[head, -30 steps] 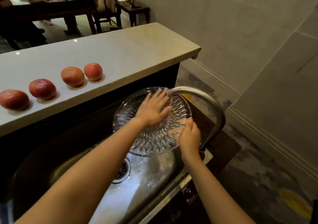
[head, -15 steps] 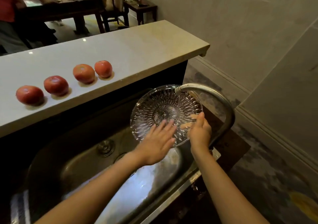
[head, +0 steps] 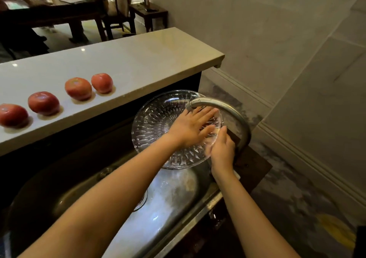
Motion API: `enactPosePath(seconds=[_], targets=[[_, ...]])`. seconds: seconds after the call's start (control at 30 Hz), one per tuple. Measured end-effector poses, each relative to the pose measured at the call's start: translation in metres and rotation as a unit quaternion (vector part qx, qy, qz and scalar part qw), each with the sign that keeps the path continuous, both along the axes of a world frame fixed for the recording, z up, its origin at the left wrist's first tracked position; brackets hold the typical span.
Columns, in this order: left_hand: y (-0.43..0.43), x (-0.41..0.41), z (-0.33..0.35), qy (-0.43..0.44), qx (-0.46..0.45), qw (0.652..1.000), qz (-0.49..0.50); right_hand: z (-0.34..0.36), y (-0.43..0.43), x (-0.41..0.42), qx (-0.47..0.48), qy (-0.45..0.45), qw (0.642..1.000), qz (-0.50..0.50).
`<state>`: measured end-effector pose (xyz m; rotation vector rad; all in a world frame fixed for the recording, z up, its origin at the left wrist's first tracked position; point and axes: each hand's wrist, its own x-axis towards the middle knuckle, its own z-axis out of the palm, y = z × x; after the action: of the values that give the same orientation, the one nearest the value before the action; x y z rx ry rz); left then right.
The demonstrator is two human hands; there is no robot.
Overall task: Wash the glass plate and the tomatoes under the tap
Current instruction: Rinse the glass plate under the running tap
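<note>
Now my right hand [head: 221, 150] pinches the plate [head: 156, 123] rim over the sink [head: 168, 196]; my left hand [head: 190, 127], fingers spread, lies flat inside, under the tap [head: 217, 104].

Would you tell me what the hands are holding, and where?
The right hand grips the glass plate by its near right rim; the left hand lies flat on it.

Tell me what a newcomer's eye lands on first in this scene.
First, the cut-glass plate held tilted over the steel sink under the curved tap: the left hand lies flat on its face while the right hand grips its rim. Next, four red tomatoes lined up on the pale counter to the left.
</note>
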<state>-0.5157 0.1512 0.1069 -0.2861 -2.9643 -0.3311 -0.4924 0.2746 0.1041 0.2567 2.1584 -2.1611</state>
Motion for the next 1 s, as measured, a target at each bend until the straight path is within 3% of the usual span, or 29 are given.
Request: enactPosePath(seconds=[0.17, 0.3, 0.43, 0.63, 0.8, 0.93, 1.0], targets=[[-0.009, 0.002, -0.003, 0.031, -0.007, 0.999, -0.025, -0.001, -0.005, 0.007, -0.04, 0.004, 0.999, 0.016], [-0.023, 0.006, -0.004, 0.003, -0.018, 0.999, -0.035, -0.004, -0.013, 0.01, -0.027, -0.022, 0.999, 0.008], [-0.067, 0.005, -0.006, -0.047, -0.033, 0.996, 0.067, -0.007, -0.011, 0.012, 0.022, -0.005, 1.0, -0.018], [-0.103, 0.045, -0.024, -0.07, -0.036, 0.988, 0.132, -0.006, -0.01, 0.013, 0.034, -0.011, 0.999, -0.014], [-0.062, 0.103, -0.03, -0.127, 0.021, 0.988, 0.086, -0.008, -0.013, 0.012, 0.047, 0.002, 0.998, -0.039], [-0.007, 0.122, -0.032, -0.119, 0.093, 0.989, 0.005, -0.008, -0.012, 0.011, 0.056, 0.034, 0.997, -0.034], [0.008, 0.112, -0.026, -0.118, 0.138, 0.983, 0.014, -0.007, -0.011, 0.008, 0.059, 0.063, 0.995, -0.047]])
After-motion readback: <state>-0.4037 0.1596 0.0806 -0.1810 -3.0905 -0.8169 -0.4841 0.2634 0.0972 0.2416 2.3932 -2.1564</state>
